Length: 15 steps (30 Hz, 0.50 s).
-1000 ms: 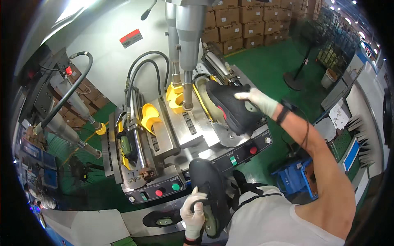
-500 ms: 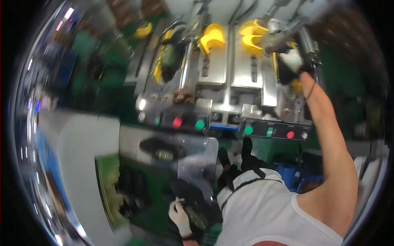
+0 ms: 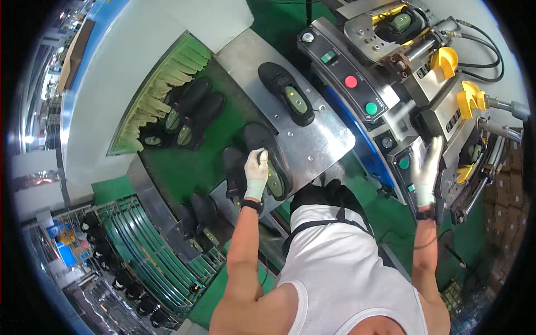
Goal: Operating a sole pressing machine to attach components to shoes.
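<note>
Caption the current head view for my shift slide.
Gloved left hand grips a black shoe; open right hand beside a green button.

The gloved left hand (image 3: pixel 257 173) grips a black shoe (image 3: pixel 261 139) with a green insert at the near edge of a metal table (image 3: pixel 329 148); whether the shoe rests there cannot be told. The gloved right hand (image 3: pixel 426 170), fingers extended and thumb spread, lies over the near end of a machine, beside a green button (image 3: pixel 403 163); contact is unclear. A second shoe (image 3: pixel 276 81) lies on the table. Left of it, further black shoes (image 3: pixel 206 114) stand on a green surface (image 3: pixel 237 106) before a fringed curtain (image 3: pixel 159 95). Upper right, the machine bears a red button (image 3: pixel 350 81) and yellow curved pieces (image 3: pixel 445 61).
</note>
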### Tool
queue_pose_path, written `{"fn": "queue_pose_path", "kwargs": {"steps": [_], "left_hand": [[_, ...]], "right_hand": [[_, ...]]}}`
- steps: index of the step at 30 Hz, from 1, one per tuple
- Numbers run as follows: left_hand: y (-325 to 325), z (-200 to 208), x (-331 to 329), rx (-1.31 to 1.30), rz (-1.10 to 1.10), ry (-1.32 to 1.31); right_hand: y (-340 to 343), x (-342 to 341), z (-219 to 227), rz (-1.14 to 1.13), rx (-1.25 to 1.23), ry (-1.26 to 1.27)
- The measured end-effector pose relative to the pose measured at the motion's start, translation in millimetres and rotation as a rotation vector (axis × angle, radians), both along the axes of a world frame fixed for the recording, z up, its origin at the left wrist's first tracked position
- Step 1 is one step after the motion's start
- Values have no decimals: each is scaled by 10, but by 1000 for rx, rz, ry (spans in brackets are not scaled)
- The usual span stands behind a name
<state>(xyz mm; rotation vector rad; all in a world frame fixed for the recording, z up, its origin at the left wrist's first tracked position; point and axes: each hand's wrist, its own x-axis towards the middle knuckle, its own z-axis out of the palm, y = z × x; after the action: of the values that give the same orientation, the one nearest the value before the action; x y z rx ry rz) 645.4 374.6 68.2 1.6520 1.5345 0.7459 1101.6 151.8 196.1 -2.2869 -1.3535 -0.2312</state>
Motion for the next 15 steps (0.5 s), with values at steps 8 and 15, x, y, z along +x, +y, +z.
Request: {"fn": "queue_pose_path", "kwargs": {"steps": [8,15], "left_hand": [[-1249,616,-593,144,13,89],[-1751,342,-1507,-59,316,207]], "right_hand": [[-46,-81,-744,39,-577,-83],[45,-1124,-667,254,-125,363]]}}
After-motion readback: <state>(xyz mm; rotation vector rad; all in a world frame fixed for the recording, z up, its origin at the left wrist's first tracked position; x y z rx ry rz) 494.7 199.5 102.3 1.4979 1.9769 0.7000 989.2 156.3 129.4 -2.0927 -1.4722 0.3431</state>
